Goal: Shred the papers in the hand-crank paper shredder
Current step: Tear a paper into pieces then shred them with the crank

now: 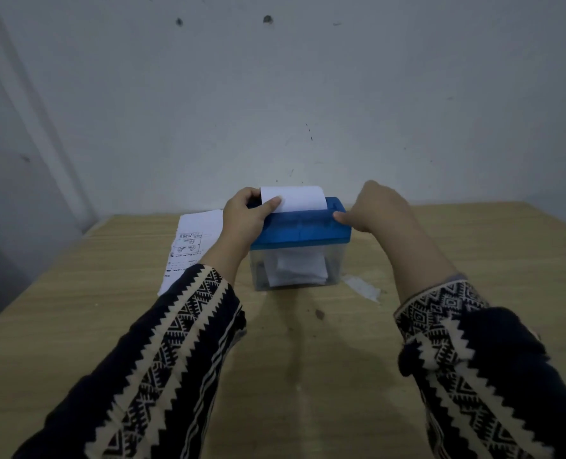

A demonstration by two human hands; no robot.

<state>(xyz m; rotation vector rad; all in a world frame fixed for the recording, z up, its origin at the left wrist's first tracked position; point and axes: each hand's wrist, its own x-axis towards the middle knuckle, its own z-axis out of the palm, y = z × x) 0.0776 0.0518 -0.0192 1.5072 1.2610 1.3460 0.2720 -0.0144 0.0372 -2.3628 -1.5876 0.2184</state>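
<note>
Feeding step: my left grip (244, 220) pinches the white sheet (296, 198) upright in the slot of the shredder (299, 234) at the far middle of the bench (473, 260) — my right grip (376, 207) curls over its right end, hold unclear — next calls for steady cranking.

Arms outstretched; left hand (244, 220) pinches the paper (296, 197), right hand (378, 210) arched, fingers hidden

Single head-worn view, looking forward and down, table (473, 260) close
</note>
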